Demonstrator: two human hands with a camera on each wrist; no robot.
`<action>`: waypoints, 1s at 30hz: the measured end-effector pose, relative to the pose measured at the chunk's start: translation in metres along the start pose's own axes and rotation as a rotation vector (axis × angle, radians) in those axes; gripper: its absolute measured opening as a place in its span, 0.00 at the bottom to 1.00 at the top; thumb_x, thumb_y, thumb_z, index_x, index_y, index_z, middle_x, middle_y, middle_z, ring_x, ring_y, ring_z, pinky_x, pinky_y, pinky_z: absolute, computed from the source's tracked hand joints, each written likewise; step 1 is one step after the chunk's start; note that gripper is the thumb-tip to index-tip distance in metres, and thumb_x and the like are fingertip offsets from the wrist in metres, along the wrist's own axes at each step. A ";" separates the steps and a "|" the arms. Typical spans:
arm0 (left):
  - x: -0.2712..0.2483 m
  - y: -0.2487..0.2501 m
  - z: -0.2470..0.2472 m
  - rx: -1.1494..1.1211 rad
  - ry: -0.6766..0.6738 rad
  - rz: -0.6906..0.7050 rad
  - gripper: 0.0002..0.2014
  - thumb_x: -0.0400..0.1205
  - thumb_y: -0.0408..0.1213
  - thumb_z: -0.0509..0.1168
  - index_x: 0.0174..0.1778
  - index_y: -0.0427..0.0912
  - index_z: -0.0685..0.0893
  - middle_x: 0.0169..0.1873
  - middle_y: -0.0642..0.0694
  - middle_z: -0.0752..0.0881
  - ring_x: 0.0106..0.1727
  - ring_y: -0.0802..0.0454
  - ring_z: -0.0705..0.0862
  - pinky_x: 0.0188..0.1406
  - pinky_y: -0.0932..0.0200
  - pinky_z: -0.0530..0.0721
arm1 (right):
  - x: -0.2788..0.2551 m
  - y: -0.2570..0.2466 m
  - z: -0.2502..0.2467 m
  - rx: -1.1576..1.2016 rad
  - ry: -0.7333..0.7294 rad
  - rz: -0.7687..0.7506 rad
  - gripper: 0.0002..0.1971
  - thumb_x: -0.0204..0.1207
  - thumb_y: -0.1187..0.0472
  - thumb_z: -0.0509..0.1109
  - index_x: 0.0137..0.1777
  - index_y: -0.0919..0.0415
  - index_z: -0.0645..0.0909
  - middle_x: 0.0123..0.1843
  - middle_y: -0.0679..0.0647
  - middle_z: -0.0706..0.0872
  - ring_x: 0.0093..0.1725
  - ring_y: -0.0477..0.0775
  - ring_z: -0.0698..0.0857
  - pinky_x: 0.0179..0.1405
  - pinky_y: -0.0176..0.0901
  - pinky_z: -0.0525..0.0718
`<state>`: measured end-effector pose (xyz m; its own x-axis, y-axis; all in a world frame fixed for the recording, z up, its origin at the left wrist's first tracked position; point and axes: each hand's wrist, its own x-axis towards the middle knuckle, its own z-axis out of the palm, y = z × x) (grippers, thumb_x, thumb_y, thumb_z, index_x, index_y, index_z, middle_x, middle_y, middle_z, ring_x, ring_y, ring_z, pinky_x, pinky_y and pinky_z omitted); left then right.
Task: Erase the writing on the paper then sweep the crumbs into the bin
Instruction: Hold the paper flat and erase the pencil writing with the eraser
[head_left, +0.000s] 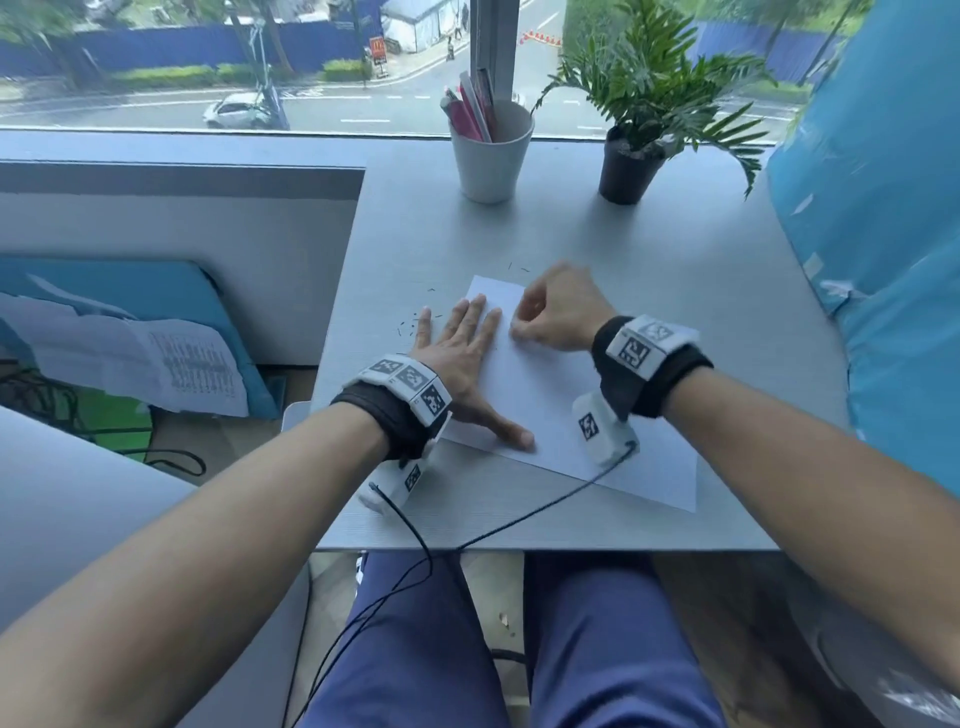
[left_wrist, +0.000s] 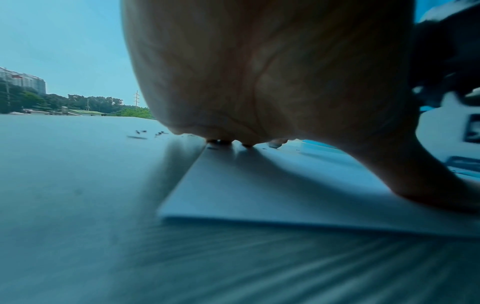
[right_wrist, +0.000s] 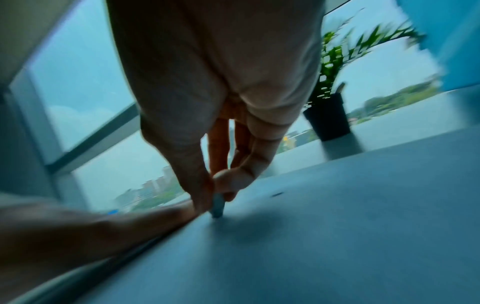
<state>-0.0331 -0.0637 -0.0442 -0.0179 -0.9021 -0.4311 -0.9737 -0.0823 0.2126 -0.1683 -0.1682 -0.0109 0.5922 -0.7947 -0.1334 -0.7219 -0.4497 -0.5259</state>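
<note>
A white sheet of paper (head_left: 550, 405) lies at an angle on the grey table (head_left: 649, 249). My left hand (head_left: 462, 353) lies flat on the paper's left part, fingers spread and straight, thumb near the front edge. My right hand (head_left: 550, 317) is over the paper's far end, blurred, fingers curled. In the right wrist view the thumb and fingers pinch a small pale eraser (right_wrist: 217, 206) whose tip touches the paper (right_wrist: 337, 236). Dark eraser crumbs (head_left: 415, 325) lie on the table left of the paper and beyond its far corner. In the left wrist view crumbs (left_wrist: 149, 133) lie beyond my fingertips. No writing shows.
A white cup of pens (head_left: 491, 150) and a potted plant (head_left: 631, 156) stand at the table's far edge by the window. A blue cover (head_left: 883, 234) hangs at the right. Cables (head_left: 519, 519) cross the front edge. A white rim (head_left: 296, 415) shows beside the table's left edge.
</note>
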 end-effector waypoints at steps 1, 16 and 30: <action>0.000 0.000 0.000 -0.001 -0.001 -0.001 0.83 0.45 0.89 0.63 0.85 0.46 0.27 0.83 0.50 0.25 0.82 0.53 0.23 0.80 0.35 0.26 | -0.010 -0.008 0.007 -0.022 -0.061 -0.060 0.04 0.64 0.60 0.78 0.35 0.61 0.91 0.27 0.49 0.86 0.23 0.39 0.79 0.29 0.29 0.76; -0.002 0.002 -0.004 0.003 -0.013 -0.011 0.84 0.45 0.88 0.64 0.84 0.43 0.26 0.84 0.50 0.26 0.83 0.53 0.24 0.81 0.36 0.27 | 0.016 0.002 -0.005 0.068 0.064 0.073 0.07 0.64 0.59 0.79 0.40 0.60 0.93 0.27 0.46 0.86 0.23 0.34 0.81 0.25 0.21 0.74; 0.003 -0.005 -0.002 0.072 0.001 -0.002 0.73 0.59 0.88 0.57 0.86 0.45 0.29 0.84 0.50 0.28 0.84 0.54 0.27 0.81 0.41 0.26 | -0.035 0.069 -0.038 0.052 -0.077 0.353 0.05 0.68 0.58 0.78 0.41 0.58 0.89 0.39 0.53 0.89 0.35 0.51 0.84 0.29 0.37 0.80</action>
<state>-0.0275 -0.0672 -0.0448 -0.0159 -0.9025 -0.4303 -0.9875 -0.0533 0.1484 -0.2525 -0.1868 -0.0112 0.3364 -0.8632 -0.3764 -0.8688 -0.1304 -0.4777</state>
